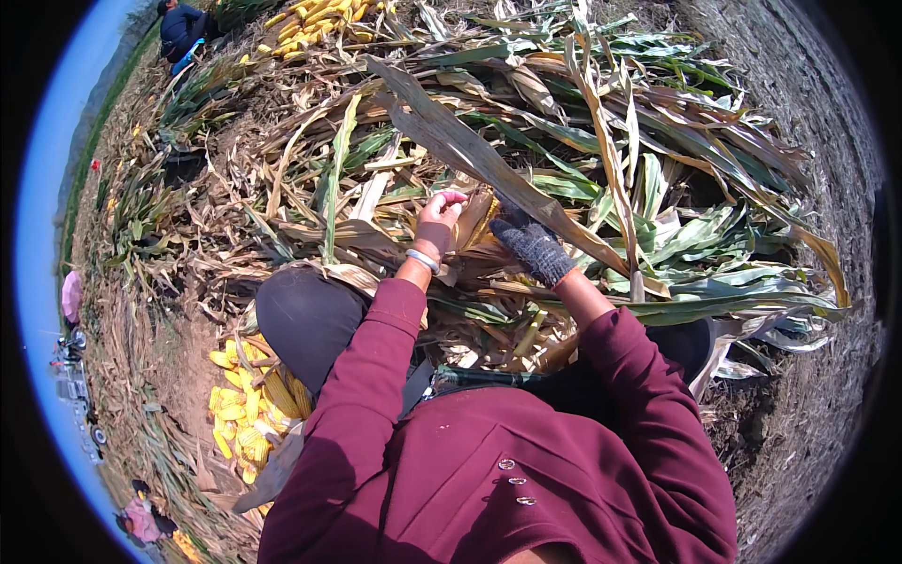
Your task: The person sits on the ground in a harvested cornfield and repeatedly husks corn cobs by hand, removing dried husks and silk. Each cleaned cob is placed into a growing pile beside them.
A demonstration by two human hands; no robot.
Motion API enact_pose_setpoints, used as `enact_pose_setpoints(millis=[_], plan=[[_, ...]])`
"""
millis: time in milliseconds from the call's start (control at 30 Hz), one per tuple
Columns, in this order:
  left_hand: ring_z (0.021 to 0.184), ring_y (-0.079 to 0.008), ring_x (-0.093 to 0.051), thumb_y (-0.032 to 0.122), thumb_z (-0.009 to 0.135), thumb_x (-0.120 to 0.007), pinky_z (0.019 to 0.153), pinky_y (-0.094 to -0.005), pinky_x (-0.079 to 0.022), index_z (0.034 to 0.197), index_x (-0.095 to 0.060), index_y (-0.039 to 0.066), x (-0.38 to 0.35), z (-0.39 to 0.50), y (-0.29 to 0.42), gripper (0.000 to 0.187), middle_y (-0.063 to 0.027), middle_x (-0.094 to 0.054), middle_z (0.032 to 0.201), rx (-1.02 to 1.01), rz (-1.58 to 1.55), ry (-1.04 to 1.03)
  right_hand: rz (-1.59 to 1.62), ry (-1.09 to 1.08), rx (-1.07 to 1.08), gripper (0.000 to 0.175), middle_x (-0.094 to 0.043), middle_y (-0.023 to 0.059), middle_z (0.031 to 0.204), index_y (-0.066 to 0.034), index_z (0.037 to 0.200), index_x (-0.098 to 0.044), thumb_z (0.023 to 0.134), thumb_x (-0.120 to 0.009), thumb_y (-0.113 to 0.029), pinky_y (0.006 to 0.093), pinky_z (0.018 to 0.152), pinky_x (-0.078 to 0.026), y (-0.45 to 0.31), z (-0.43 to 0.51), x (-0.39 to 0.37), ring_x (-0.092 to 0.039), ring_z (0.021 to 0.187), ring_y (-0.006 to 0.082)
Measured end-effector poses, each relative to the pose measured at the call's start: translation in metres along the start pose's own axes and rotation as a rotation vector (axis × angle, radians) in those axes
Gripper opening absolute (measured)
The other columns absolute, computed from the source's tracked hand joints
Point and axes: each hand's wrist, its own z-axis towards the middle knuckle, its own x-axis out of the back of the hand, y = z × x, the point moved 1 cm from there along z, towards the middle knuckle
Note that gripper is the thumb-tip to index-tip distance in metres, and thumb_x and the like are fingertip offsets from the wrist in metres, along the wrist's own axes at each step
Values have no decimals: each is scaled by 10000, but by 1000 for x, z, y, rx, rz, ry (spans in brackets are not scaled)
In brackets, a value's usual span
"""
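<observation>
Between my hands is an ear of corn (482,224), its yellow kernels partly bared and a dry, pale husk (466,220) along its left side. My right hand (525,243), in a dark grey knitted glove, grips the ear from the right; a long dry leaf hides some of its fingers. My left hand (440,220) is bare, with a light band at the wrist. Its fingers curl beside the husk, and whether they pinch it is unclear. Cut corn stalks (451,264) lie under both hands and across my lap.
Husked yellow cobs (257,409) are heaped on the soil by my left knee (306,324). Another cob pile (317,25) lies beyond the stalks. A person in dark clothing (184,32) crouches far left. A pink umbrella (72,296) and a vehicle (76,388) appear at the left rim.
</observation>
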Motion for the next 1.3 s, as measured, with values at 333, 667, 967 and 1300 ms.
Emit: enact_pose_setpoints(millis=[333, 667, 967, 1300], plan=[[883, -161, -654, 50, 883, -626, 819, -301, -526, 1054, -661, 27, -5, -9, -35, 176, -63, -679, 980, 71, 392, 143, -516, 134, 147, 381, -658, 228, 1063, -20, 1170, -638, 848, -643, -225, 456, 948, -479, 7, -7, -11, -611, 1044, 408], [1014, -402, -641, 253, 885, -642, 910, -451, -496, 1063, -651, -16, -62, 48, -34, 323, -262, -671, 1031, 85, 892, -79, -454, -199, 139, 336, -646, 225, 1088, -51, 1126, -648, 875, -614, -272, 476, 917, -480, -29, -37, -18, -613, 1035, 390], [1244, -327, -546, 484, 856, -638, 1024, -522, -395, 1162, -693, 172, -73, 41, -69, 441, -115, -664, 1230, 475, 1155, -321, -279, 46, 204, 256, -674, 178, 974, -86, 1030, -693, 880, -647, -288, 466, 838, -503, -26, -23, 2, -639, 930, 376], [1081, -367, -645, 343, 815, -675, 930, -515, -489, 1010, -710, 183, -62, 23, -87, 254, -115, -719, 1045, 194, 1172, -272, -318, 27, 244, 263, -681, 183, 949, -44, 994, -700, 867, -679, -273, 453, 823, -506, -24, -17, -2, -644, 909, 372]])
